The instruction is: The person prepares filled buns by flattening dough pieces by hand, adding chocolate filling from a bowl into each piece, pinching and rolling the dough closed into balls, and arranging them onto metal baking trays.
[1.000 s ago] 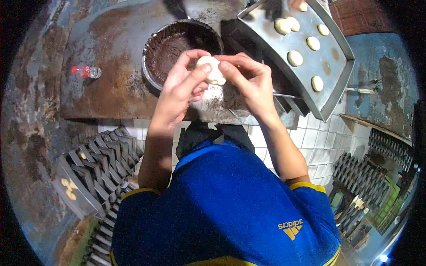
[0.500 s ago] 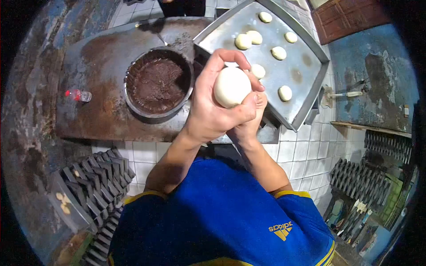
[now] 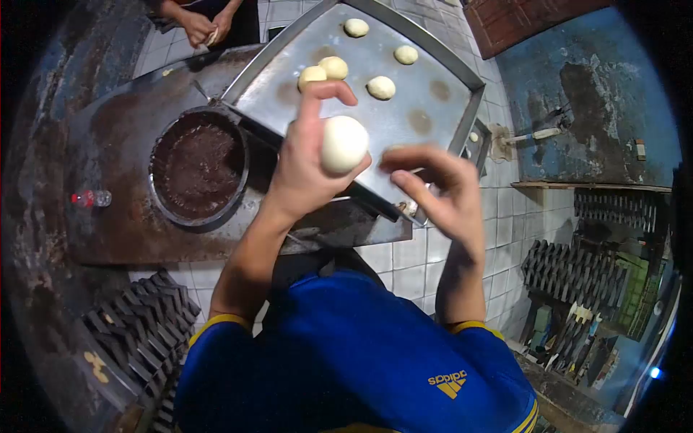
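In my left hand (image 3: 299, 162) rests a smooth, pale dough ball (image 3: 344, 144), with the thumb below it and the index finger arched above. My right hand (image 3: 444, 187) is apart from the ball, over the tray's near right side. Its fingers are bent and stand away from the thumb, with nothing visible between them. Beyond my hands lies a large metal tray (image 3: 271, 61) bearing several dough balls (image 3: 381, 87). Left of my left hand is a round pot (image 3: 155, 184) of dark brown filling (image 3: 198, 173).
A dark, worn table (image 3: 108, 144) holds the pot and a small red-capped bottle (image 3: 92, 198). Across it, another person's hands (image 3: 206, 29) hold a piece of dough. Stacked metal molds (image 3: 137, 317) stand at lower left, and more metal racks (image 3: 570, 278) at right.
My right hand has parted from the left and moved right. The dough ball stays in my left hand. The view has shifted, bringing another person's hands into sight.
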The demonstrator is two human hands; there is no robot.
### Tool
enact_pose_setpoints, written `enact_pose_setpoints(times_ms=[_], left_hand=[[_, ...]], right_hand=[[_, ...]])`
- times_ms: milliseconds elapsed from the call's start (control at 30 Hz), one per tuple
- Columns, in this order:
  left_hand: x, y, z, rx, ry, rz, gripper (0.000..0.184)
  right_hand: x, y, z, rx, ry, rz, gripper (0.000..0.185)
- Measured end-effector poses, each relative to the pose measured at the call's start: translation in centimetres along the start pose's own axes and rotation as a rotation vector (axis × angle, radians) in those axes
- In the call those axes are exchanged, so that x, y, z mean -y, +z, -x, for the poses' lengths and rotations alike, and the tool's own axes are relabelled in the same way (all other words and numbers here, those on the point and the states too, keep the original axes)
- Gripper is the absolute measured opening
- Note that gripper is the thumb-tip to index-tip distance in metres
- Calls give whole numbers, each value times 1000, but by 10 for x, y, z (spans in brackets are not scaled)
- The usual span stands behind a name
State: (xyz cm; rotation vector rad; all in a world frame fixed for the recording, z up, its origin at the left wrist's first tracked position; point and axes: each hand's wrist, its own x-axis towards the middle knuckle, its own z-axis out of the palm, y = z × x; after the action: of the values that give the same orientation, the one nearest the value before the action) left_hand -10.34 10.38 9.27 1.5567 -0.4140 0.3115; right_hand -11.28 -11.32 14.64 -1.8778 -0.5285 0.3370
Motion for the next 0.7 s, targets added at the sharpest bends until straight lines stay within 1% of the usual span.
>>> enact_pose_setpoints(times_ms=[33,67,100,133,167,233,267,333,367,433,467,500,567,600,633,700], left_hand=[[16,13,-6,29,10,-80,66],[29,29,-11,70,18,-101,65],[40,48,-18,103,20,-105,67],[42,61,-27,132,35,-39,71],[51,72,-35,153,34,-40,70],[62,88,-50,165,100,-72,67],[70,95,-56,157,99,-66,67],[82,104,-64,268,30,-208,73],[84,103,-63,263,28,-206,73],[77,87,-59,250,-133,-486,80],[87,77,-57,164,-130,-478,82],[90,66,-55,159,-131,-479,82],[96,41,-49,69,-260,-503,78],[99,28,-45,12,-242,-554,77],[102,15,-42,-46,-222,-606,77],[106,-5,-35,-154,-184,-629,65]], right_hand=[[3,-5,3,-197,48,-13,42],[5,-17,-3,-123,24,17,58],[2,-24,-8,-93,20,19,61],[-2,-32,-12,-115,23,117,62],[-5,-40,-16,-133,24,215,62],[-17,-56,-21,-180,46,273,52],[-25,-64,-23,-181,57,246,49],[-52,-86,-29,-163,50,205,44],[-69,-95,-34,-191,70,158,38],[-110,-120,-46,-186,60,368,38],[-138,-131,-52,-135,124,414,39],[-155,-135,-58,-50,141,527,43],[-188,-126,-63,81,34,864,56],[-200,-116,-68,203,85,1145,72],[-209,-108,-70,208,83,1143,72],[-222,-96,-62,127,-60,1218,84]])
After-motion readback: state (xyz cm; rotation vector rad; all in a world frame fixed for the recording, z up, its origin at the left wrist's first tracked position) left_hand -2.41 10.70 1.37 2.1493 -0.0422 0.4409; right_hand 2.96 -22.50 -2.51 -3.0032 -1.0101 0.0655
